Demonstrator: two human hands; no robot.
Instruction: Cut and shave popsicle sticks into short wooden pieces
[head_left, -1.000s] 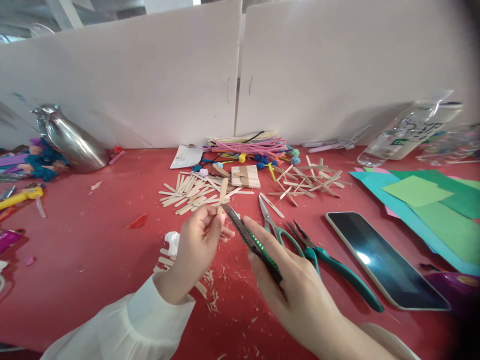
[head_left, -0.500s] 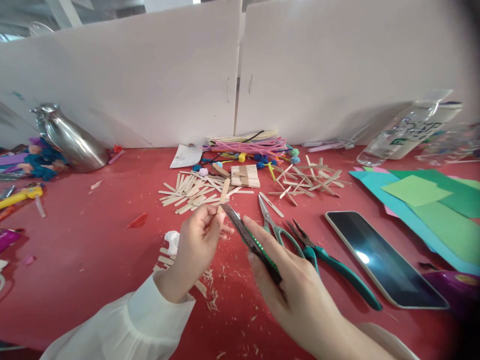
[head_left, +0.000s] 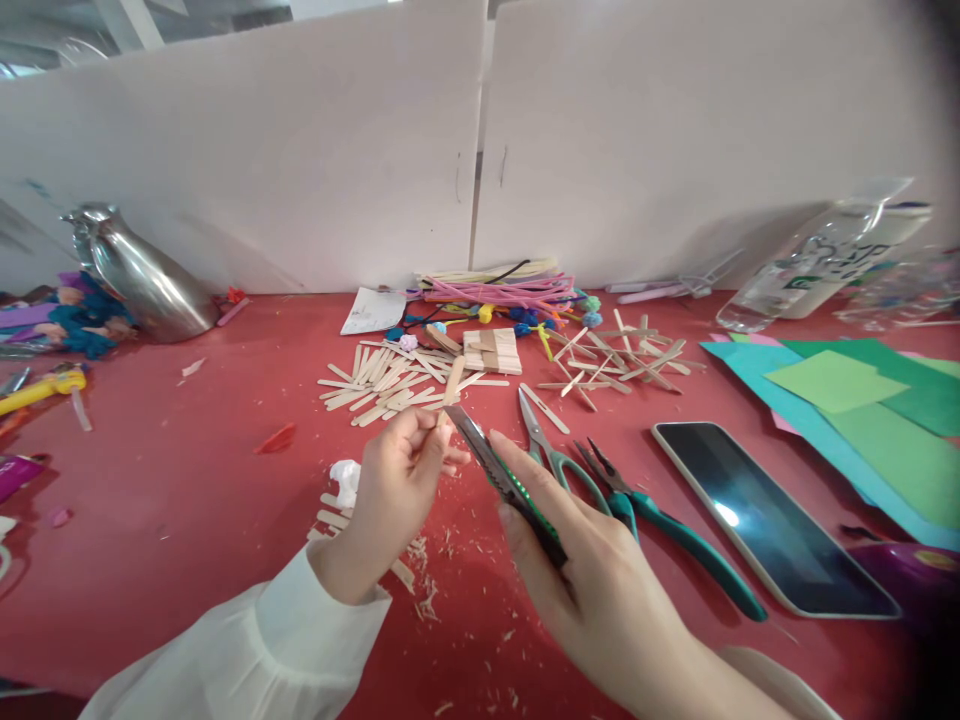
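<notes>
scissors [head_left: 546,448] beside pliers [head_left: 660,525] | phone [head_left: 772,520] — dark screen | steel jug [head_left: 146,285] far left | coloured paper [head_left: 832,385] right

Most of the knife [head_left: 504,478] is hidden under the right hand [head_left: 600,600]. The lower end of the stick [head_left: 452,384] is covered by the left hand [head_left: 390,495]. The bottle [head_left: 817,262] at upper right is blurred, and its label cannot be read. A purple thing [head_left: 911,570] is cut off at lower right.

No legible text. Bottle [head_left: 817,262] carries dark lettering and a green logo, too blurred to read. Paper slip [head_left: 373,311] has faint marks, unreadable. Knife [head_left: 510,482] shows green dots only, no letters.
</notes>
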